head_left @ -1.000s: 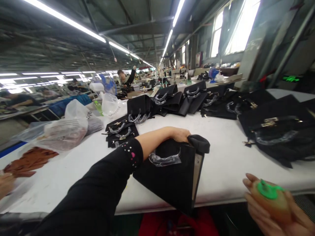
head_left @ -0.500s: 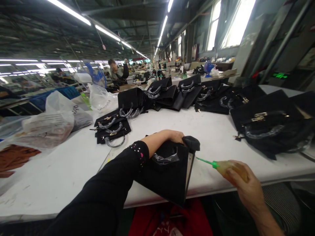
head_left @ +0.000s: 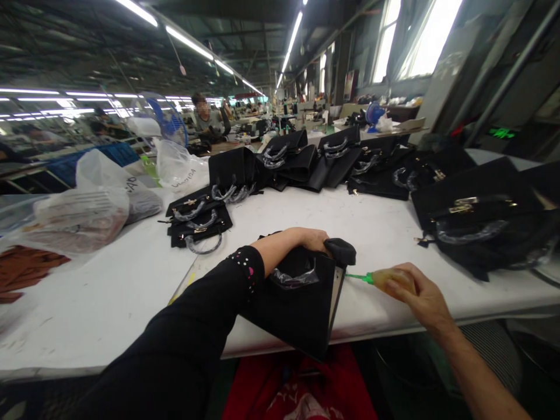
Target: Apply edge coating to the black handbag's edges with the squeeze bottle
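A black handbag (head_left: 301, 303) lies at the near edge of the white table (head_left: 122, 291), partly hanging over it. My left hand (head_left: 312, 239) grips the bag's top by its folded flap, fingers closed. A plastic-wrapped handle (head_left: 293, 279) shows on the bag's front. My right hand (head_left: 415, 294) is wrapped round a small amber squeeze bottle (head_left: 391, 279) with a green nozzle. The nozzle tip touches the bag's pale side edge (head_left: 336, 291).
Several black handbags (head_left: 306, 157) lie in rows across the far table, with larger ones (head_left: 481, 216) at the right. Plastic bags (head_left: 87, 204) and brown pieces (head_left: 21, 265) sit at the left. A red item (head_left: 301, 391) lies under the table. Other people work in the background.
My right hand came up from the lower right with the bottle and brought its green nozzle leftward to the bag's side edge. My left hand has kept its hold on the bag.
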A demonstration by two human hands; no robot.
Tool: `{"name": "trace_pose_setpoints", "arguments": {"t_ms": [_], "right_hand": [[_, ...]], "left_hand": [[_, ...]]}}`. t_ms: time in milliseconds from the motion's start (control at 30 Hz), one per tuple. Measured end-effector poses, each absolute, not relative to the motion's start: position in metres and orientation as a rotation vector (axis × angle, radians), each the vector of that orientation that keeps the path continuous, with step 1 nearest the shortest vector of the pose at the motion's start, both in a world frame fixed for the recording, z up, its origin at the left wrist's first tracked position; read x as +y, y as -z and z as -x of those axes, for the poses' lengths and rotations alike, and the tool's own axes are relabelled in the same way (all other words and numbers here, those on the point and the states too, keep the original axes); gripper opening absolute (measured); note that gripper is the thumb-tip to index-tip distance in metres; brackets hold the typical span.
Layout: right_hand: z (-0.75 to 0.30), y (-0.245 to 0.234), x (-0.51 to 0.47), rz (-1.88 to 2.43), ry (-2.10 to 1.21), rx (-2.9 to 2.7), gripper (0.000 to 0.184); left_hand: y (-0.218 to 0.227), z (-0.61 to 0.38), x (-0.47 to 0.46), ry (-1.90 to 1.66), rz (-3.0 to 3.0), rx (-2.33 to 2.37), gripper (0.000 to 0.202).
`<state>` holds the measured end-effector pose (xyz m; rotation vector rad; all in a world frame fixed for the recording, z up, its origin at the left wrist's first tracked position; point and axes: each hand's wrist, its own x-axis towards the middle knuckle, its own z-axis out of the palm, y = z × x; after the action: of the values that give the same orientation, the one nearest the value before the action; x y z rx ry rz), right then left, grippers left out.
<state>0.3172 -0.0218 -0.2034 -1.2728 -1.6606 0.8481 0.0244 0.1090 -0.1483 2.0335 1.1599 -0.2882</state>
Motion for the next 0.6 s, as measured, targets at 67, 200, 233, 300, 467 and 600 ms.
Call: {"name": "trace_pose_setpoints", "arguments": {"t_ms": [67,200,233,300,467,600], "right_hand": [[-0.317,0.202,-0.023,1.246,-0.89,-1.689,0.037],[-0.321,0.203,-0.024,1.257,-0.875,-1.667,0.036],[-0.323,0.203,-0.024,1.259,-0.887,-1.673,0.036],[-0.329,0.202,-0.023,1.263,-0.915,-1.685,0.034],[-0.329,0.198,-0.021,1.3,-0.792,-1.59,0.034],[-0.318,0.2,-0.019,1.297,-0.761,-1.592,0.037]], "left_hand": [[0.149,-0.024,0.108,0.27,-2.038,1.156,0.028],[0.151,-0.023,0.107,0.25,-2.051,1.147,0.029],[0.151,-0.023,0.106,0.248,-2.055,1.145,0.029],[0.152,-0.024,0.106,0.243,-2.064,1.142,0.029],[0.152,-0.023,0.107,0.232,-2.071,1.154,0.028],[0.152,-0.023,0.106,0.23,-2.074,1.173,0.028]]}}
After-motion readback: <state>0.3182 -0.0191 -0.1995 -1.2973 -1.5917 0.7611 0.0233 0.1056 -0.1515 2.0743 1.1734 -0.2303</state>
